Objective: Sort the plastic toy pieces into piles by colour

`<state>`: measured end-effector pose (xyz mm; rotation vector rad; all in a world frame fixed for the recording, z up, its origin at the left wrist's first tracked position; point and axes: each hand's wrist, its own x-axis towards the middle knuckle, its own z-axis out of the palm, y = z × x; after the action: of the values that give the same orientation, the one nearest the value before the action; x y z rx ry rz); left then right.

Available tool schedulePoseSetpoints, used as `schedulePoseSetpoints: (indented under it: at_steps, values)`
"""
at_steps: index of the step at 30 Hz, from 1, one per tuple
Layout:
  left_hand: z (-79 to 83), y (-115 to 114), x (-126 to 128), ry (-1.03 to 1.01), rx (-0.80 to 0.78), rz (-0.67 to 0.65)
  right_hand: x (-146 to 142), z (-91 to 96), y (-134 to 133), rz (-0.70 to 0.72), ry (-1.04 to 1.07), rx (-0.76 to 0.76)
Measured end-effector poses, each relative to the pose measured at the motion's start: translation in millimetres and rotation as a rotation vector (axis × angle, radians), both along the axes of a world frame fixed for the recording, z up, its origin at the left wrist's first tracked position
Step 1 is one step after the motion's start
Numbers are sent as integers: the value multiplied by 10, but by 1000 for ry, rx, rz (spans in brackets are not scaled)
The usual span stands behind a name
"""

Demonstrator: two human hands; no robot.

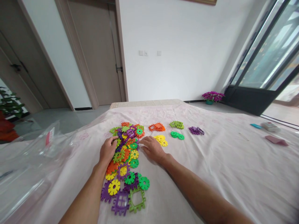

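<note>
A heap of colourful plastic building pieces (125, 154), square notched plates and round slotted discs, lies on the cloth before me. My left hand (108, 150) rests against the heap's left side, fingers slightly bent and apart, nothing visible in them. From the right, my right hand (153, 149) reaches to the heap's edge with its fingers extended; the tips are beside a purple piece. Close to that hand sit small groups: yellow discs (161, 140), orange squares (157, 127), green discs (177, 135), light green squares (177, 124) and purple squares (196, 130).
A pale patterned cloth (210, 161) covers the table. Clear plastic packaging (30, 165) lies at the left. Toward the right edge are a blue item (256, 126), a whitish box-like object (270, 127) and a pink folded piece (277, 140). Doors and a wall stand beyond.
</note>
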<state>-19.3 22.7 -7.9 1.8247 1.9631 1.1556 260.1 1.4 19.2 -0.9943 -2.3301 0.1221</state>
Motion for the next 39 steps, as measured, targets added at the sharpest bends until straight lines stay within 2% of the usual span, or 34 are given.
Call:
schedulePoseSetpoints:
  at_steps: [10,17,22,27,33,39]
  values:
    - [-7,4,9,-20,-3,-6,-224,12,17,-47,-196,48]
    - [-26,22,-7,-13,2,-2,-178,1,40,-92,-157,39]
    - [-35,23,-9,-6,-2,2,-90,17,68,-249,-97,-2]
    - [-23,14,-5,-4,-13,6,135,-15,221,-404,56,-14]
    - [-26,3,-3,-5,-15,-2,614,-36,433,-603,235,7]
    - [-29,10,-4,-6,-14,2,1053,-32,527,-840,312,8]
